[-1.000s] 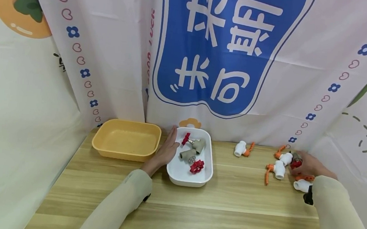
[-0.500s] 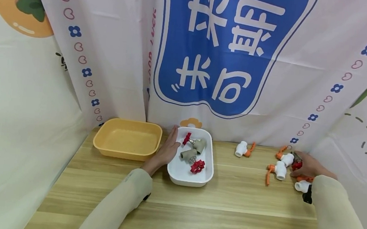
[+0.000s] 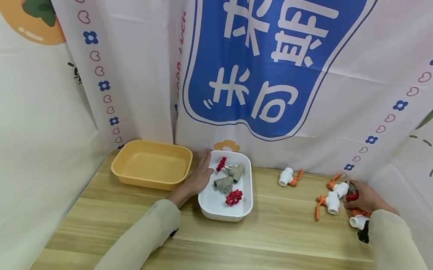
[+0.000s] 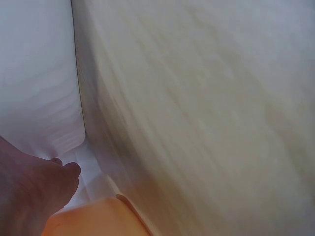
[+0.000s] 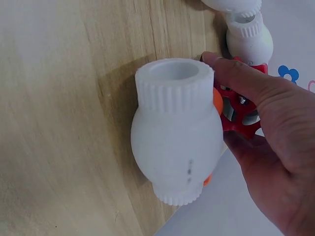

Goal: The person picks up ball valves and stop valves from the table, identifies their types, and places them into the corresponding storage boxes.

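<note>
My left hand [image 3: 198, 177] rests with straight fingers along the left wall of a white tray [image 3: 222, 210]. Inside it lie two grey stop valves [image 3: 222, 182] with red handwheels. At the right, my right hand [image 3: 367, 197] holds another grey stop valve by its red handwheel [image 5: 241, 110], thumb and fingers on either side; the hand hides part of its body. Close around it are white ball valves with orange levers: one [image 3: 340, 189] just left, one [image 3: 333, 202] nearer the front, and one [image 5: 177, 132] under the wrist.
A yellow tray [image 3: 149, 181] with nothing in it stands left of the white one. A lone white ball valve [image 3: 286, 177] lies between the white tray and the right-hand group. A printed cloth [image 3: 316, 153] hangs behind the wooden table [image 3: 220, 257].
</note>
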### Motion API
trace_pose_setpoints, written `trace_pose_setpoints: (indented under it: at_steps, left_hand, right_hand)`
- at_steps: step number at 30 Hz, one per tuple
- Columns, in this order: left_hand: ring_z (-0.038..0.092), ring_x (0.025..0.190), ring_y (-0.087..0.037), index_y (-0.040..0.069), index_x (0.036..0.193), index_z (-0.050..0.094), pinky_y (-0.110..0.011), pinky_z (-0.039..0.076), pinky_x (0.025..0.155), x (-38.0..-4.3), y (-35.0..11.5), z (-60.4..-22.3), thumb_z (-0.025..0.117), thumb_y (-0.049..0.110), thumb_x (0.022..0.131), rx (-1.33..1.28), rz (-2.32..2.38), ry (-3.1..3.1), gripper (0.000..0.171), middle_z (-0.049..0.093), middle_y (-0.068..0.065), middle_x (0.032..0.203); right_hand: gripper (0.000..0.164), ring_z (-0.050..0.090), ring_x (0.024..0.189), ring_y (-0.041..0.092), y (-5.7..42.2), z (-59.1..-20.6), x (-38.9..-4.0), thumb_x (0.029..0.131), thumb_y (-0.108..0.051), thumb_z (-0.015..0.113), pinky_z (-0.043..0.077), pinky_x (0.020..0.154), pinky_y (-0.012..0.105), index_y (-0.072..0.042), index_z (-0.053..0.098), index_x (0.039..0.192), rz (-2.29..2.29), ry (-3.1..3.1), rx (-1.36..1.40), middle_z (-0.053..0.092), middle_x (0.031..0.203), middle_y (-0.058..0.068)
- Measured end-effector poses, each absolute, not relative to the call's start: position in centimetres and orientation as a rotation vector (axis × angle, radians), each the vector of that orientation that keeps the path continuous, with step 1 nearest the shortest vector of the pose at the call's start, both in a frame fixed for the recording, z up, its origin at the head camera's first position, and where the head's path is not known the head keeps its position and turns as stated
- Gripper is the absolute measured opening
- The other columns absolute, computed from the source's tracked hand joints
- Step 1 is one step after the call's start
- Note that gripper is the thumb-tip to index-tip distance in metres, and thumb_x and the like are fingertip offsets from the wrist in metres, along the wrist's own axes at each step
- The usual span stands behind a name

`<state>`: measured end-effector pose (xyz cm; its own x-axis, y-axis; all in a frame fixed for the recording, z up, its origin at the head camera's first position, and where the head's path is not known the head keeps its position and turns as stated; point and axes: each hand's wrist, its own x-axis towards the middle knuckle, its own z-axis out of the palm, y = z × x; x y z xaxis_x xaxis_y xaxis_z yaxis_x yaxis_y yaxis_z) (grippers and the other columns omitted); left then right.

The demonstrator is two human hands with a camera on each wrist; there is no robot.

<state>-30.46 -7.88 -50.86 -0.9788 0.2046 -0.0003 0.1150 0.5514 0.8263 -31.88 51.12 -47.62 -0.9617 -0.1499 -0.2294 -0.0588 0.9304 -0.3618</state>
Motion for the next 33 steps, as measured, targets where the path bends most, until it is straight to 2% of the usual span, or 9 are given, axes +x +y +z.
trace_pose_setpoints:
  at_steps: [4,7,11,22,33]
  left_hand:
    - [-0.009,0.164,-0.018,0.017,0.17,-0.008,-0.046,0.001,0.134,-30.4,-7.82,-50.81,0.031,0.025,0.113,0.276,1.422,2.676,0.07,-0.015,0.005,0.178]
    - [-0.009,0.165,-0.018,0.017,0.17,-0.007,-0.045,0.001,0.134,-30.35,-7.83,-50.74,0.031,0.025,0.113,0.272,1.418,2.679,0.069,-0.014,0.005,0.178]
    - [-0.009,0.164,-0.017,0.018,0.171,-0.007,-0.045,0.001,0.134,-30.29,-7.84,-50.74,0.031,0.025,0.113,0.266,1.411,2.682,0.069,-0.014,0.005,0.178]
    - [-0.009,0.164,-0.016,0.019,0.17,-0.008,-0.045,0.002,0.134,-30.34,-7.8,-50.75,0.032,0.026,0.113,0.26,1.409,2.686,0.07,-0.015,0.007,0.178]
    - [-0.009,0.164,-0.017,0.018,0.17,-0.007,-0.044,0.001,0.134,-30.31,-7.8,-50.73,0.032,0.025,0.113,0.264,1.408,2.688,0.07,-0.014,0.006,0.178]
  right_hand:
    - [0.108,0.038,0.124,0.064,51.12,-47.7,-31.93,0.085,-0.03,0.09,0.032,0.111,0.08,0.021,0.023,0.153,-0.514,2.827,-0.082,0.029,0.145,0.05]
    - [0.11,0.041,0.12,0.063,50.91,-47.57,-31.77,0.083,-0.033,0.09,0.036,0.108,0.079,0.022,0.025,0.151,-0.484,2.842,-0.098,0.031,0.141,0.051]
    - [0.107,0.046,0.113,0.06,50.7,-47.6,-31.56,0.082,-0.032,0.089,0.042,0.103,0.077,0.023,0.029,0.15,-0.47,2.866,-0.144,0.036,0.135,0.051]
    - [0.102,0.046,0.108,0.055,50.65,-48.08,-31.22,0.08,-0.029,0.09,0.045,0.097,0.072,0.026,0.034,0.145,-0.515,2.911,-0.161,0.04,0.13,0.05]
    - [0.107,0.047,0.103,0.055,50.99,-48.23,-31.0,0.077,-0.033,0.092,0.046,0.095,0.073,0.026,0.031,0.143,-0.536,2.904,-0.097,0.033,0.128,0.05]
